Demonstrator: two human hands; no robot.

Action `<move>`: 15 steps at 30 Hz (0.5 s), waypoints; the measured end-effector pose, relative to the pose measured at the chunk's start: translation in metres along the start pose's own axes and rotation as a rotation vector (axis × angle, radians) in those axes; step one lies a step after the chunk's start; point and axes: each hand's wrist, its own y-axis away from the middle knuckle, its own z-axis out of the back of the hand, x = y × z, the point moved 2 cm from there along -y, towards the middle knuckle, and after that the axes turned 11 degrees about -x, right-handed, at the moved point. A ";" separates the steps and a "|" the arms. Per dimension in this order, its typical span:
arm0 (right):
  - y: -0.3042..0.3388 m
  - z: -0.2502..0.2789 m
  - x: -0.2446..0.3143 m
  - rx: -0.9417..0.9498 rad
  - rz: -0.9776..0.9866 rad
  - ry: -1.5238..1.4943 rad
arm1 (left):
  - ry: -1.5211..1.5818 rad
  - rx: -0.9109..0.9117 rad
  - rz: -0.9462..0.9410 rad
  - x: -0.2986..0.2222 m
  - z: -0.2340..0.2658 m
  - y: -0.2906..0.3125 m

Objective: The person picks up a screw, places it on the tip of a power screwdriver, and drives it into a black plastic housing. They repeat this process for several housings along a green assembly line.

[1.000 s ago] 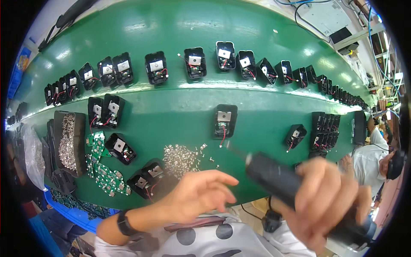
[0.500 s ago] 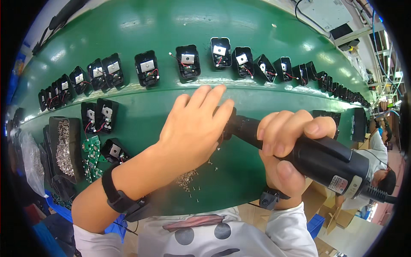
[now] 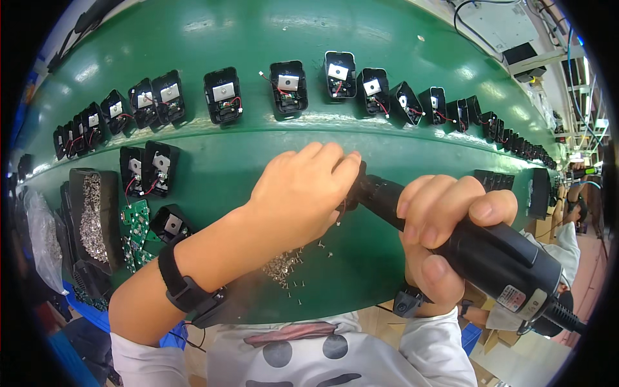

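Observation:
My right hand is wrapped round a black electric screwdriver, whose cable leaves at the lower right. The driver's narrow front end points left, toward my left hand. That hand is closed, knuckles up, around a dark piece just at the driver's front end; the hand hides most of it, so its kind cannot be made out. Below lies a scatter of small screws on the green table. A black housing with a metal plate inside lies tilted left of my left forearm.
Open black housings with metal plates and red wires, one being this housing, stand in a long row across the far side. At left are a dark tray of screws, green circuit boards and a clear plastic bag. Another person works at far right.
My left hand has tipped slightly downward, its fingers more curled. The screwdriver and my right hand have shifted a little right and down. The view has turned slightly.

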 end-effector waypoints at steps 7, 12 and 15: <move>-0.011 -0.005 -0.001 0.103 -0.015 0.042 | 0.024 -0.009 0.012 0.003 -0.002 -0.005; -0.013 -0.005 -0.006 0.189 0.049 -0.047 | 0.003 -0.002 0.045 0.004 -0.008 -0.003; -0.011 -0.003 -0.002 0.182 0.053 -0.013 | -0.048 -0.022 0.054 0.000 -0.011 -0.003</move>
